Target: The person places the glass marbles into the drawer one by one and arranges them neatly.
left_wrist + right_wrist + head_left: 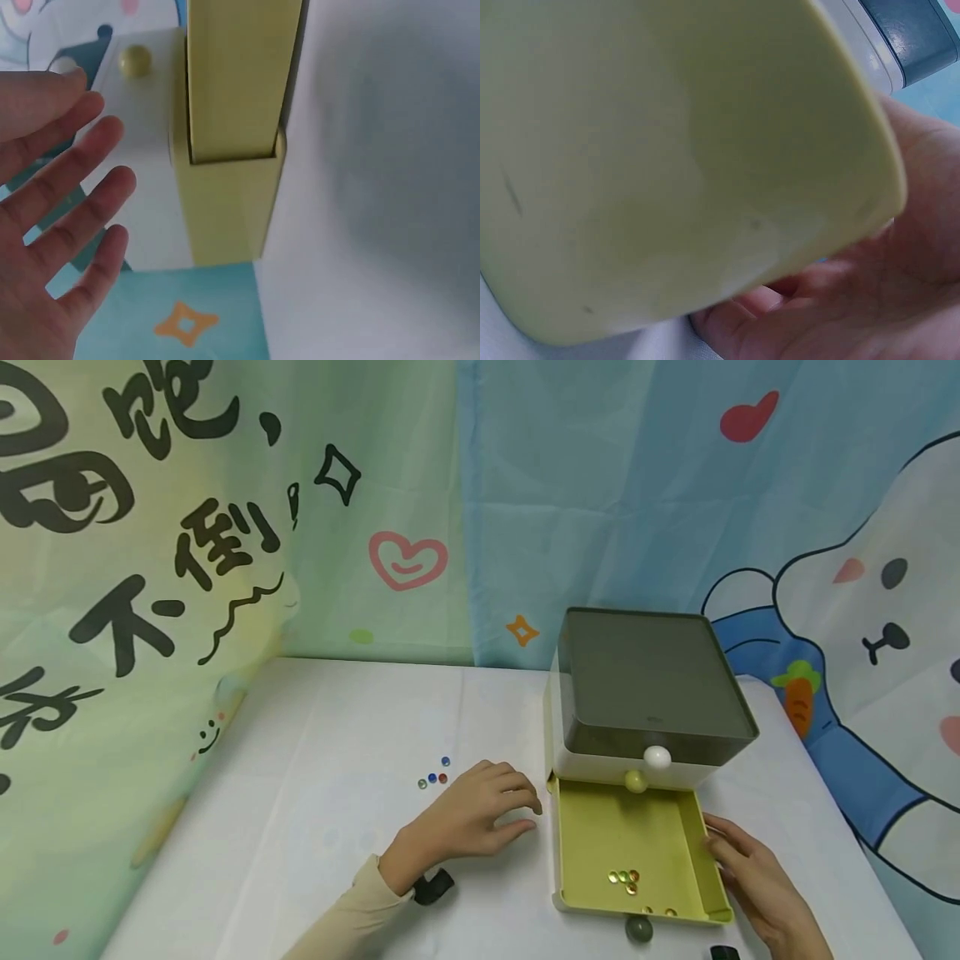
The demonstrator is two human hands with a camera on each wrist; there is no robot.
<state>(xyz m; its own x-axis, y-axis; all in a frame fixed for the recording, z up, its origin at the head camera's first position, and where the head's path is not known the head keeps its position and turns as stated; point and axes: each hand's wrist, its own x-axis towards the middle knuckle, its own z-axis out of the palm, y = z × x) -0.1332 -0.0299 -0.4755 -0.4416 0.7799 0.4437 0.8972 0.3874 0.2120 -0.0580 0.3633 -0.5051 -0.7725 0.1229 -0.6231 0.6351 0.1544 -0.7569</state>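
4 tiny shiny gems (623, 877) sit clustered twd the near end of the pulled-out yellow-green drawer (622, 827), w/ 2 more by its near wall. Another 4 loose gems (432, 778) lie on the white table (337, 727), just left of the L hand (476, 814), which hovers beside the drawer, fingers relaxed, holding nothing. R hand (765, 885)'s at the drawer's right wall; can't tell if gripping.

Cannot see all of right hand (877, 292), partly behind yellow drawer (705, 187); cannot read tiny mark (655, 719) on grey lid (648, 668).
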